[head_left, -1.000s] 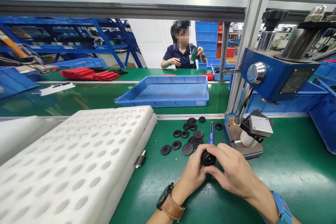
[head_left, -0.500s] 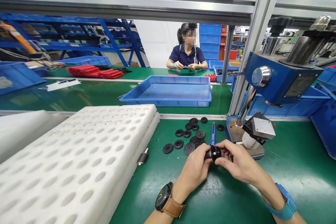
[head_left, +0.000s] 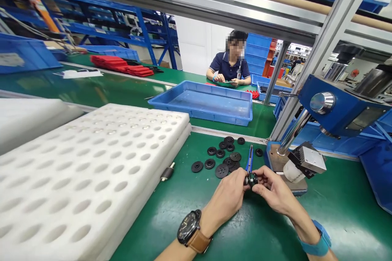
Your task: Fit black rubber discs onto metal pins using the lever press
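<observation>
Both my hands meet over the green bench around a small black round part (head_left: 251,180). My left hand (head_left: 230,191), with a watch at the wrist, has its fingers closed on the part's left side. From the right, my right hand (head_left: 272,189), with a blue band at the wrist, pinches the other side. My fingers cover much of the part. Just beyond it lie blue-handled pliers (head_left: 250,159). Several black discs (head_left: 221,170) are scattered to the left of the pliers. A dark roller with a pale shaft (head_left: 167,173) rests beside the white foam tray.
The white foam tray (head_left: 147,142) with rows of round holes fills the left side. A blue press (head_left: 339,102) stands at the right, with a metal block (head_left: 312,161) at its base. Behind the bench sits a blue bin (head_left: 211,116); a co-worker (head_left: 229,67) sits beyond.
My view has tilted and shifted. My hands stay together on the black part, which has turned slightly between my fingers. The co-worker's hands have moved.
</observation>
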A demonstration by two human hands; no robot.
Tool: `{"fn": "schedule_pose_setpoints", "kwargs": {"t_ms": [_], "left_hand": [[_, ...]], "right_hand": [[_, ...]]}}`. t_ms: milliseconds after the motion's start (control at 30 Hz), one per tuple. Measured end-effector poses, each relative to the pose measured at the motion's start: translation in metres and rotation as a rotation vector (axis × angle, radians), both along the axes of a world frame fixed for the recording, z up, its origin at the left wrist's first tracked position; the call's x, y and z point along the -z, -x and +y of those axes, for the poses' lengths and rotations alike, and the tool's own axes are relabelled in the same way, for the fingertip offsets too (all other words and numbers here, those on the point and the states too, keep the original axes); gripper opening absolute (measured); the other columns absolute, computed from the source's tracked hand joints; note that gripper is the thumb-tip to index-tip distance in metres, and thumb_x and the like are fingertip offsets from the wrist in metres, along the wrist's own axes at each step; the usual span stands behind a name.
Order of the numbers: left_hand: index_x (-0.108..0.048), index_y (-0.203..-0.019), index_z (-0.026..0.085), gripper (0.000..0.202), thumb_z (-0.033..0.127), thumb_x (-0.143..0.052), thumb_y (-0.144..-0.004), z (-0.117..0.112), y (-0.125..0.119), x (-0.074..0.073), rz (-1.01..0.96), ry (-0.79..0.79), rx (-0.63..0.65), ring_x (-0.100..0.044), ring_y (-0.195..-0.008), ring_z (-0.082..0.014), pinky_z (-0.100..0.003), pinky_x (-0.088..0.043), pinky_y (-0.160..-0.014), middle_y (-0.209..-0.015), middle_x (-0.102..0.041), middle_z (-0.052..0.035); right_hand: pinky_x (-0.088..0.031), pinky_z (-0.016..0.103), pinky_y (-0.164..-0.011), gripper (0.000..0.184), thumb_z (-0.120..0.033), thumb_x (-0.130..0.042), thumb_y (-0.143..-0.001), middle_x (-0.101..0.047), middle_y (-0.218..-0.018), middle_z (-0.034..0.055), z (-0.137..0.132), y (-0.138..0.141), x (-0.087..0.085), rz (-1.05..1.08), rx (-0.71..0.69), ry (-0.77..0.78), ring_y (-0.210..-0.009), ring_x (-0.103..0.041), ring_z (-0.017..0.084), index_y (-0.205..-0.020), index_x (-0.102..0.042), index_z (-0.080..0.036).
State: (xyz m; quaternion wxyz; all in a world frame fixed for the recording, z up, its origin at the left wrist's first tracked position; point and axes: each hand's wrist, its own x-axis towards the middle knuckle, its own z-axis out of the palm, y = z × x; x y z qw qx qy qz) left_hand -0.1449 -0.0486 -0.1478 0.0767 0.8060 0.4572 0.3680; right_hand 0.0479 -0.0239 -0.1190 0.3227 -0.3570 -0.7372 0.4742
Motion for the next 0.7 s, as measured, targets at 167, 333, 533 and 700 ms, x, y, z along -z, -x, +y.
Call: {"fn": "schedule_pose_setpoints", "kwargs": {"t_ms": [167,333,533,700], "left_hand": [[-0.046,-0.093,0.022,0.017,0.007,-0.040,-0.090,0.004,0.002,0.003,-0.050,0.052,0.014,-0.064,-0.077,-0.0234,-0.034,-0.049,-0.066,-0.085,-0.063,-0.0055],[-0.046,-0.114,0.021,0.025,0.013,-0.042,-0.091,0.008,0.005,0.003,-0.207,0.186,0.014,-0.069,-0.089,-0.0254,-0.038,-0.054,-0.076,-0.100,-0.068,-0.0096],[-0.046,-0.108,0.020,0.020,0.036,-0.046,-0.096,0.013,0.010,-0.017,-0.412,0.142,-0.195,-0.068,-0.094,-0.0256,-0.042,-0.054,-0.083,-0.099,-0.065,-0.0100],[-0.057,-0.101,0.019,0.031,0.048,-0.058,-0.089,0.012,-0.020,-0.084,-0.561,0.114,-0.213,-0.060,-0.070,-0.0180,-0.029,-0.049,-0.065,-0.082,-0.063,-0.0020]], "right_hand": [[-0.045,0.027,-0.072,0.026,-0.038,-0.066,-0.091,-0.061,-0.088,0.0005,0.002,0.003,0.001,-0.013,0.026,0.002,-0.078,-0.055,0.014,-0.106,-0.059,-0.018],[-0.044,0.023,-0.061,0.030,-0.034,-0.065,-0.091,-0.059,-0.080,-0.0017,0.000,0.011,-0.002,-0.038,0.140,-0.116,-0.066,-0.053,0.012,-0.115,-0.061,-0.017],[-0.041,0.027,-0.055,0.030,-0.034,-0.054,-0.100,-0.058,-0.070,-0.0005,-0.014,0.012,-0.018,0.073,0.389,-0.931,-0.058,-0.053,0.014,-0.124,-0.058,-0.015],[-0.041,0.029,-0.052,0.022,-0.025,-0.040,-0.103,-0.060,-0.063,0.0001,-0.033,0.000,-0.040,0.235,0.495,-1.303,-0.051,-0.054,0.015,-0.104,-0.062,-0.018]]}}
